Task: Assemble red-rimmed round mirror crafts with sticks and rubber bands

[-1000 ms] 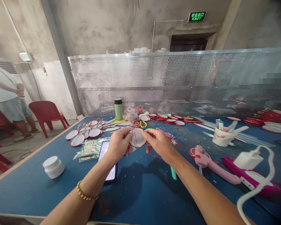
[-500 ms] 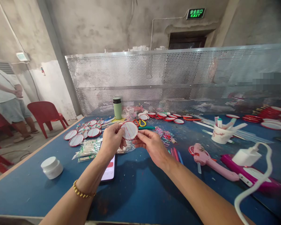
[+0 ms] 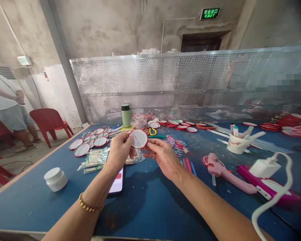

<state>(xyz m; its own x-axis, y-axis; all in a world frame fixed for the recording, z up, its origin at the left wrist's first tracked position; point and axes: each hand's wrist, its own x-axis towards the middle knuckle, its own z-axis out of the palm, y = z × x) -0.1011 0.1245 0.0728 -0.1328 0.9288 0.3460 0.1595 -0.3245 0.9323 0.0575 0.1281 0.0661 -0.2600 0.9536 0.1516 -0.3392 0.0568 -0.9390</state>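
Observation:
A round white disc (image 3: 138, 139) with a red rim and thin lines across its face is held up over the middle of the table. My left hand (image 3: 122, 149) pinches its left edge between thumb and fingers. On the opposite side, the thumb and fingers of my right hand (image 3: 163, 155) close on the lower right edge. Beneath my left forearm lies a phone (image 3: 117, 182) with a lit screen, partly covered. Clear packets of wooden sticks (image 3: 95, 159) sit just behind it. Similar red-rimmed discs (image 3: 100, 142) are spread to the left of my hands.
A white jar (image 3: 55, 179) stands front left, a green bottle (image 3: 125, 116) at the back. Pliers (image 3: 153, 131) and colourful cords (image 3: 177, 144) lie beyond my hands. Rightward are a pink glue gun (image 3: 228, 175), a paper cup of pens (image 3: 237, 143) and a magenta power strip (image 3: 268, 187).
My hands and the disc stay almost where they were, with the disc tilted very slightly. At the far right, a disc with a red patterned face now shows where white faces were.

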